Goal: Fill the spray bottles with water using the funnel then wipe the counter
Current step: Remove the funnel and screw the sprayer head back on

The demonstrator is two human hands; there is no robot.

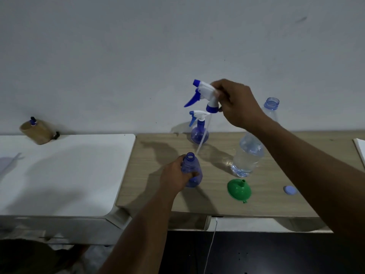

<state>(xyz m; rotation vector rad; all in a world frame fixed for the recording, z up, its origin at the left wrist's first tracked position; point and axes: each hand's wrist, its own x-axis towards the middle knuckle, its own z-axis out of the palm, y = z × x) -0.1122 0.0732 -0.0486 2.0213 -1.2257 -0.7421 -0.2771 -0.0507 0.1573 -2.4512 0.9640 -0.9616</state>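
Wood-grain laminate forms the surface (pixel 276 202), on which all the task items are gathered. The clear water bottle (pixel 247 155), uncapped and standing near the middle, is judged the heaviest piece. Its thin walls would buckle under a hard squeeze, so it is best taken round the lower body. How full it is cannot be read surely in the dim light.

The open spray bottle (pixel 192 165) stands in the left part, nearer the front edge. It appears empty, so it should be light and easily tipped, and it is best steadied just below the neck. A second spray bottle (pixel 199 134), with its trigger head on, stands at the rear edge. The spray head (pixel 205 91) is held in the air above both, its thin dip tube (pixel 201 139) hanging down with its tip just beside the open neck. The head is judged rigid and light, the tube flexible. The green funnel (pixel 238 190) lies wide end down near the front, right of the open bottle; it looks stiff and light, and is best taken by the rim. A small blue cap (pixel 290 190) lies further right.

The left hand (pixel 173 177) is wrapped round the open bottle, fingers (pixel 190 174) curled against its body. The right hand (pixel 237 103) pinches the spray head at its back and collar, fingers (pixel 216 85) bent closed over it.
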